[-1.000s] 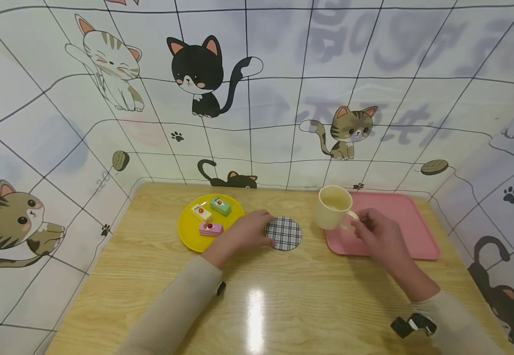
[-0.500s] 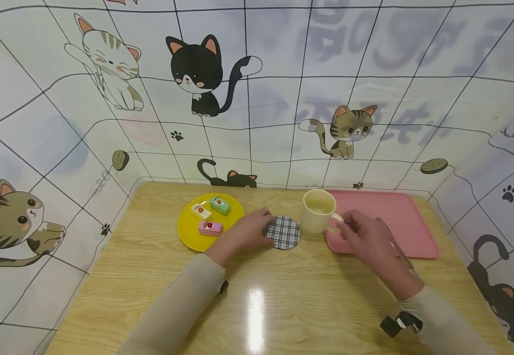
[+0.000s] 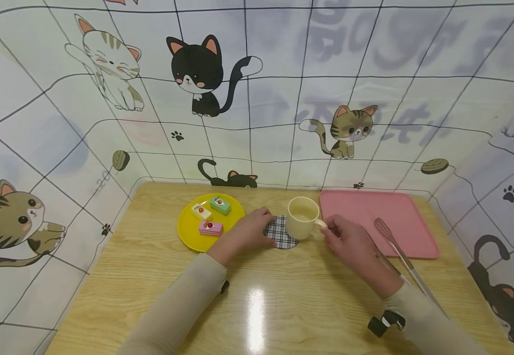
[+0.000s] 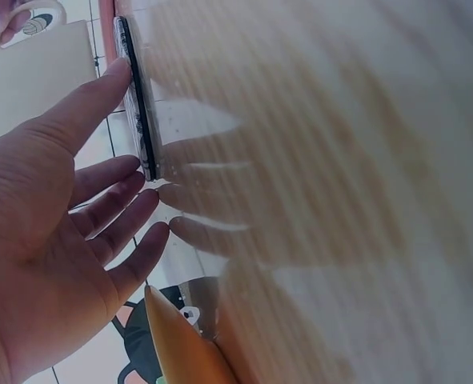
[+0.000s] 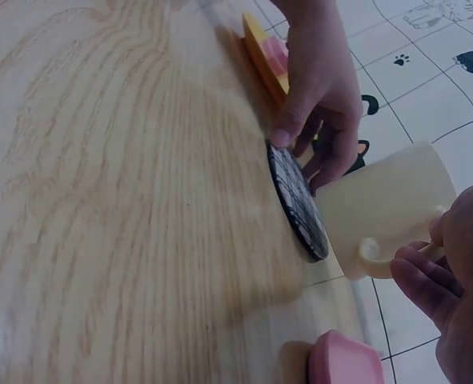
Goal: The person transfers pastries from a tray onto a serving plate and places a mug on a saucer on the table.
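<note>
My right hand (image 3: 352, 249) pinches the handle of a cream mug (image 3: 301, 224). In the head view the mug overlaps the right part of a round black-and-white checked coaster (image 3: 278, 231). The right wrist view shows its base close over the coaster (image 5: 296, 196). My left hand (image 3: 250, 230) rests at the coaster's left side, thumb and fingertips touching its rim. Seen from the left wrist, the fingers (image 4: 112, 240) of this hand are spread and fairly straight, beside the coaster (image 4: 138, 104) lying on the table.
Behind my left forearm, a yellow plate (image 3: 188, 234) bears 3 small toy cakes (image 3: 211, 228). A pink tray (image 3: 416, 231) stands at the right, with a metal whisk (image 3: 398, 249) across its front edge, partly behind my right arm. A cat-printed wall sheet (image 3: 279, 138) borders the table (image 3: 305, 305).
The mug has moved left and toward me in my right hand, from the tray's edge to the coaster. More of the whisk now shows. My left hand has stayed at the coaster.
</note>
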Demonstrator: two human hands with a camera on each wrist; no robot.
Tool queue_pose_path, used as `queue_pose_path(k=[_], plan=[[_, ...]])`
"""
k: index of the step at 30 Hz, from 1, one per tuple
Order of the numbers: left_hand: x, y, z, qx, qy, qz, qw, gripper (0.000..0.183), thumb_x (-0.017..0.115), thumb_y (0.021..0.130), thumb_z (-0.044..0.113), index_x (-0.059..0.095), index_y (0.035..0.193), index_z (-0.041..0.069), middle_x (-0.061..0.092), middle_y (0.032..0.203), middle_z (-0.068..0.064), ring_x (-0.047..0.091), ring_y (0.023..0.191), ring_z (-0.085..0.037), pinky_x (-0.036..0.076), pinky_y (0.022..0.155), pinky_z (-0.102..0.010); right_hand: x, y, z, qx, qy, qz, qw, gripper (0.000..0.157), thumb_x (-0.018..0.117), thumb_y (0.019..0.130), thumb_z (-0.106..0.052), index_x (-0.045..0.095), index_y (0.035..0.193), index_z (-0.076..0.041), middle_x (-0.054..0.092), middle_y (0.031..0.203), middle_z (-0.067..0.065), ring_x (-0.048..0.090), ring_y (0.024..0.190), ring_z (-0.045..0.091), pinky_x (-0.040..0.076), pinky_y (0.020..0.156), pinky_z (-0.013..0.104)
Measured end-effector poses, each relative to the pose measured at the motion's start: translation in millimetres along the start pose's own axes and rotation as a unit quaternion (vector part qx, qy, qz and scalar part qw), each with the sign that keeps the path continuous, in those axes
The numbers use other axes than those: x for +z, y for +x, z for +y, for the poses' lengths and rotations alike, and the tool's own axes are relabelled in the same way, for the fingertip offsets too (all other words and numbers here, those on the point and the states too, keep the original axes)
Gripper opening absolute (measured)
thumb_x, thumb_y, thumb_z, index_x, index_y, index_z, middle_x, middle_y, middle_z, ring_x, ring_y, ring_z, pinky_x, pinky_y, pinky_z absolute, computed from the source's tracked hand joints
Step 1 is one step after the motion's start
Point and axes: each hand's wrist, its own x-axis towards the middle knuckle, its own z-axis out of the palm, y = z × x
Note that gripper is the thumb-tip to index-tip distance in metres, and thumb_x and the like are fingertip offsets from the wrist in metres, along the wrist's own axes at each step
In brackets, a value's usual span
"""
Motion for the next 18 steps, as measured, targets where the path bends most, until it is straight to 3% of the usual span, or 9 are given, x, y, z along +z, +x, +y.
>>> queue_pose_path(k=[8,18], plan=[[2.8,3.5,-3.0,0.003,0.010,0.001,0.9999,0.075,0.095,0.088,0.047,0.066,0.149,0.015,0.061,0.141,-0.001,0.059,0.127,-0.020,0.054,0.116,-0.039,13.4,1,6,-0.043,-0.007,0.011,0.999,0.005,0.074,0.106,-0.005,0.072,0.111,-0.004,0.078,0.094,0.010,0.066,0.075,0.010,0.054,0.058,0.025],[4.9,6.0,-6.0,0.007,0.015,0.002,0.9999,0.073,0.095,0.088,0.048,0.067,0.147,0.015,0.061,0.141,0.000,0.058,0.129,-0.019,0.053,0.117,-0.038,22.0,3,7,-0.041,-0.006,-0.009,0.999,0.005,0.073,0.107,-0.005,0.071,0.111,-0.005,0.077,0.094,0.007,0.068,0.077,0.011,0.057,0.062,0.026]])
